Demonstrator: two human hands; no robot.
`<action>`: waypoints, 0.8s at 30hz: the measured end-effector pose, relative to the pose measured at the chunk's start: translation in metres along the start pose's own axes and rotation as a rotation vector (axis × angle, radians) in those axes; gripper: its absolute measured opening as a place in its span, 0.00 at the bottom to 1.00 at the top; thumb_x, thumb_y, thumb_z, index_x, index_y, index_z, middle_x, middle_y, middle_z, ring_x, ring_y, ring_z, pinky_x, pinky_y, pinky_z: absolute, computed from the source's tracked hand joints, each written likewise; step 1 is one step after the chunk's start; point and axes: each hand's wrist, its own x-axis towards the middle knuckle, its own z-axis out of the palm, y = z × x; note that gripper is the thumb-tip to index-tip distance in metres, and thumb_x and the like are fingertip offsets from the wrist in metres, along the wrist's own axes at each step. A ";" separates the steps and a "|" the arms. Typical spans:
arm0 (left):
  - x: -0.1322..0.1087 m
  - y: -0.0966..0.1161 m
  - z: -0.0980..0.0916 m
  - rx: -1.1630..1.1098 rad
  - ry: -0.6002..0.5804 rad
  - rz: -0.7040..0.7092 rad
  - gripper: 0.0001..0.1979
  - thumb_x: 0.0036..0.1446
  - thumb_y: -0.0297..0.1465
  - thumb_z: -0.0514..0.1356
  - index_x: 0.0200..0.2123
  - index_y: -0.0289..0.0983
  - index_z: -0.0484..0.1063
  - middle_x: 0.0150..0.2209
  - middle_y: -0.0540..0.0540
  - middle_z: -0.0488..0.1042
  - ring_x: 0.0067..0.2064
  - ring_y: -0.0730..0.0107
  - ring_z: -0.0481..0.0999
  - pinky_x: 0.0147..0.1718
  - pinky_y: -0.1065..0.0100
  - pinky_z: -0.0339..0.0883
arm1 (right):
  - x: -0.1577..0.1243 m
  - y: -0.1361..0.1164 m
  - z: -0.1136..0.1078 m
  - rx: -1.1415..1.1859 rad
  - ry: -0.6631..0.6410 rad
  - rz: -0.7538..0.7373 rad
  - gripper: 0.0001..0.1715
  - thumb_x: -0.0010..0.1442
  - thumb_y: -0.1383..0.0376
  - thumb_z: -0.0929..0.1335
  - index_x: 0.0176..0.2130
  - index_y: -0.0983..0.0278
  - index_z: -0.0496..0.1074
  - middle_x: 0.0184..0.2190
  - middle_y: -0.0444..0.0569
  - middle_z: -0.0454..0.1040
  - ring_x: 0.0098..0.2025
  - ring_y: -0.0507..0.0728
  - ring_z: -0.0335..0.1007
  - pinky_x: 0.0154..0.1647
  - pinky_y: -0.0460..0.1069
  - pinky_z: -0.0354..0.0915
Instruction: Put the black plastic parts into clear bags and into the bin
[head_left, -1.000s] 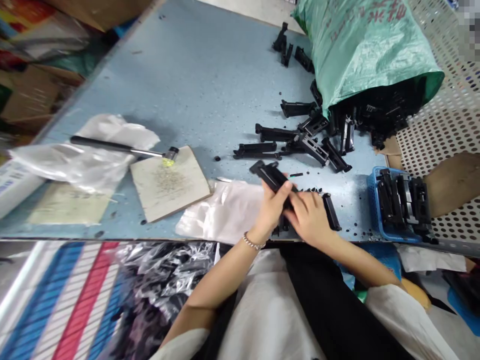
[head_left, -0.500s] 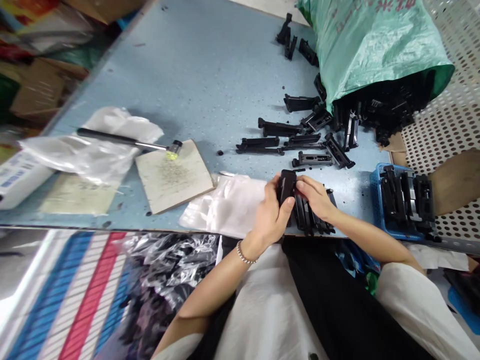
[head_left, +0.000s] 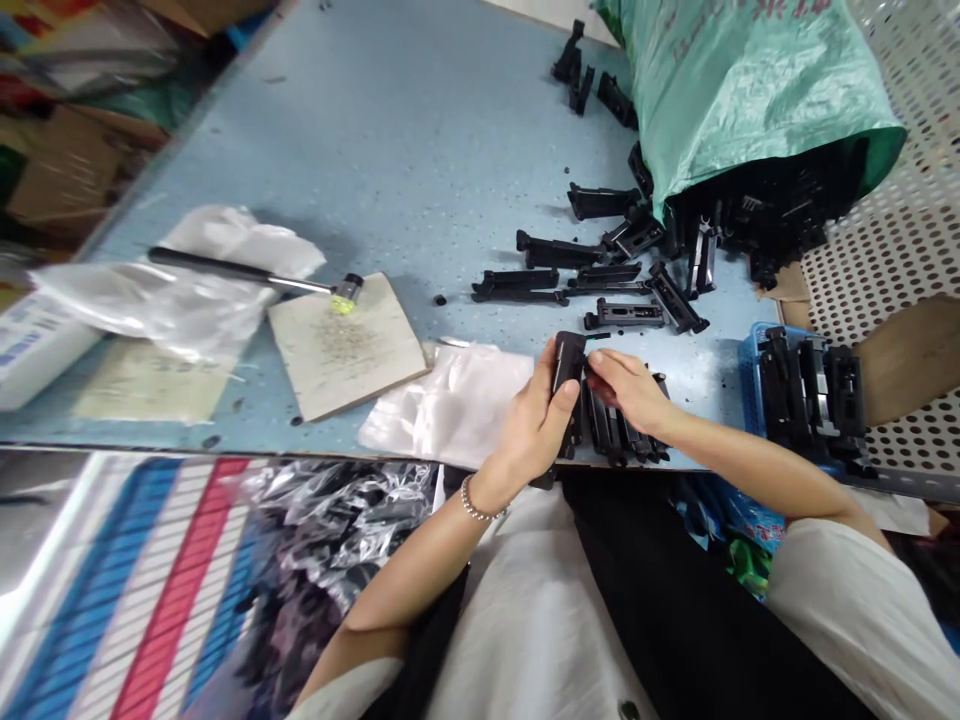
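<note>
My left hand (head_left: 534, 428) is wrapped round a long black plastic part (head_left: 570, 356), holding it tilted up at the table's front edge. At the part's right edge my right hand (head_left: 628, 388) is closed in a pinch. Its fingertips are partly hidden, and I cannot make out what is in them. Below the right hand a row of similar black parts (head_left: 619, 432) lies along the table edge. Flat clear plastic bags (head_left: 457, 400) lie just left of my left hand. More loose black parts (head_left: 624, 314) are scattered beyond both hands.
A green sack (head_left: 757, 110) spills black parts at the back right. At right stands a blue basket (head_left: 750, 385) of parts. To the left, a hammer (head_left: 247, 270) rests across a plastic bag and a square board (head_left: 345, 350). Crates with plastic-wrapped items stand below the table.
My right hand's fingers have curled in and shifted slightly down along the part's right side. The left hand keeps its hold, tilting the part a little. The view has shifted slightly.
</note>
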 end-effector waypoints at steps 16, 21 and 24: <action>0.009 -0.007 -0.003 -0.025 -0.021 -0.038 0.38 0.66 0.54 0.53 0.70 0.37 0.56 0.33 0.46 0.79 0.34 0.61 0.80 0.37 0.62 0.75 | 0.000 -0.003 0.006 0.252 -0.128 0.171 0.36 0.72 0.41 0.48 0.30 0.60 0.63 0.20 0.40 0.61 0.20 0.51 0.56 0.23 0.48 0.55; 0.026 -0.010 -0.010 -0.068 0.226 -0.020 0.28 0.67 0.51 0.54 0.59 0.39 0.70 0.51 0.43 0.79 0.58 0.57 0.75 0.55 0.62 0.72 | -0.021 -0.016 0.017 -0.303 -0.199 -0.190 0.29 0.72 0.45 0.59 0.38 0.64 0.71 0.33 0.51 0.75 0.35 0.56 0.68 0.34 0.49 0.59; 0.028 -0.005 -0.008 -0.106 0.249 -0.069 0.23 0.67 0.49 0.57 0.54 0.39 0.73 0.52 0.44 0.78 0.59 0.57 0.74 0.58 0.61 0.71 | -0.034 -0.018 0.034 -0.593 -0.142 -0.482 0.25 0.74 0.51 0.59 0.38 0.65 0.74 0.33 0.53 0.76 0.36 0.58 0.68 0.33 0.51 0.57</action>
